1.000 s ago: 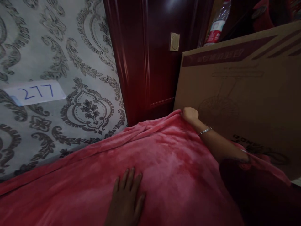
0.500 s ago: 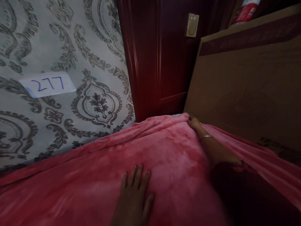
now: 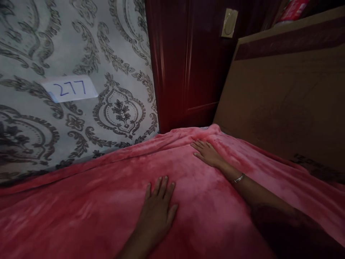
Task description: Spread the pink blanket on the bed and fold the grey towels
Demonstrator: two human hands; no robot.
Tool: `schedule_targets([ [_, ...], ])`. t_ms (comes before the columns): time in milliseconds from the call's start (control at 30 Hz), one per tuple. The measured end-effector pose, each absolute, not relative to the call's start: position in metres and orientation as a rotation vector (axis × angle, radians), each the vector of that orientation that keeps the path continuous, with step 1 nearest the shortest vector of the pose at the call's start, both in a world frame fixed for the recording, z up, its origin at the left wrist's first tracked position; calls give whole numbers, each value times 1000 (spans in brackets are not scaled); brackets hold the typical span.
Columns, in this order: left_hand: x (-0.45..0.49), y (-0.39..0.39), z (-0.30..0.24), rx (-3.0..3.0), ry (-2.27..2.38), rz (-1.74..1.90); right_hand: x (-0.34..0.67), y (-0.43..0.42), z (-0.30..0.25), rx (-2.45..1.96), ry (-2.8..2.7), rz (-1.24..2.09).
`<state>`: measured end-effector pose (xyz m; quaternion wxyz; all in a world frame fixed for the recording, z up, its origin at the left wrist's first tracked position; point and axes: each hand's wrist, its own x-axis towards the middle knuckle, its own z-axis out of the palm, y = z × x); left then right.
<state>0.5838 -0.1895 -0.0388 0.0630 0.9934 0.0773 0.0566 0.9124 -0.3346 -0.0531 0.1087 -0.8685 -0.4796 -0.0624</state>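
A pink plush blanket spreads across the whole lower part of the head view. My left hand lies flat on it near the bottom middle, fingers stretched out and apart. Farther off, my right hand rests palm down on the blanket close to its far corner, also with fingers extended. A silver bangle circles the right wrist. Soft folds run along the blanket's far edge, and a small raised bunch stands at the corner just beyond the right hand. Neither hand holds anything.
Patterned wallpaper with a paper label reading 277 borders the blanket on the left. A dark red wood panel with a switch plate stands behind. A large cardboard box leans at the right, a red can above it.
My right hand has let go of the blanket's far corner and moved nearer and left, now flat on top. My left hand stays flat. The view has shifted slightly.
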Motion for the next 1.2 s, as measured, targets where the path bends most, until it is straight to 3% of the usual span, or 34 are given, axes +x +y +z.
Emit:
schedule_targets([
  [233,582,-198,-28,2985,265,149,905,-340,-33,-2702,-1209,-66],
  [467,578,-209,-28,3026,241,236,806,-328,-39,-2658,-1310,-29],
  [633,564,-205,-18,2997,196,100,767,-336,-48,-2709,-1207,-98],
  [833,472,-163,-2,2971,478,-88,776,-388,-43,-2783,-950,-154],
  [1033,344,-127,-9,2979,1024,39,788,-447,-54,-2809,-664,-111],
  [1200,312,-135,-19,2976,1257,235,738,-408,-42,-2792,-710,-98],
])
